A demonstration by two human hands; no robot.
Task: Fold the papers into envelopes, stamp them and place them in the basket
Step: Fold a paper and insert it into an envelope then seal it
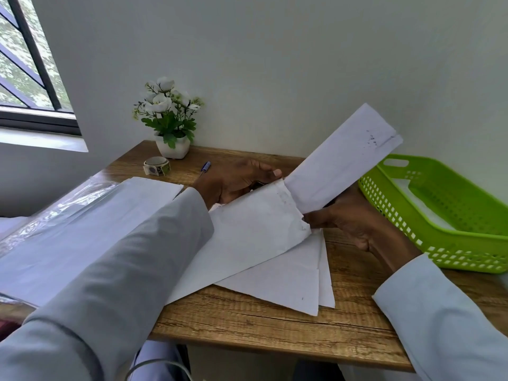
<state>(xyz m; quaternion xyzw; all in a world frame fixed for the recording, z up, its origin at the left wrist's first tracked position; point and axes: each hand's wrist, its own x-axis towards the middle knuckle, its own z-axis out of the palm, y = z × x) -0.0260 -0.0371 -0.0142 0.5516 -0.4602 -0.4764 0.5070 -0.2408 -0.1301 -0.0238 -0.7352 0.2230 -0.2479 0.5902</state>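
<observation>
My right hand point(354, 221) pinches the lower end of a folded white paper point(343, 160) that sticks up and to the right above the table. My left hand point(236, 182) holds the upper edge of a larger white sheet point(247, 237), lifted at that edge. Beneath it lie two or three more white sheets point(297, 284) on the wooden table point(261, 325). A green plastic basket point(450, 254) stands at the right with something white inside. A roll of stamp stickers point(156, 165) sits at the back left.
A white pot of white flowers point(170, 122) stands against the wall. A blue pen point(204, 168) lies behind my left hand. A stack of paper in clear plastic wrap point(68, 221) covers the table's left end. The near table edge runs below the sheets.
</observation>
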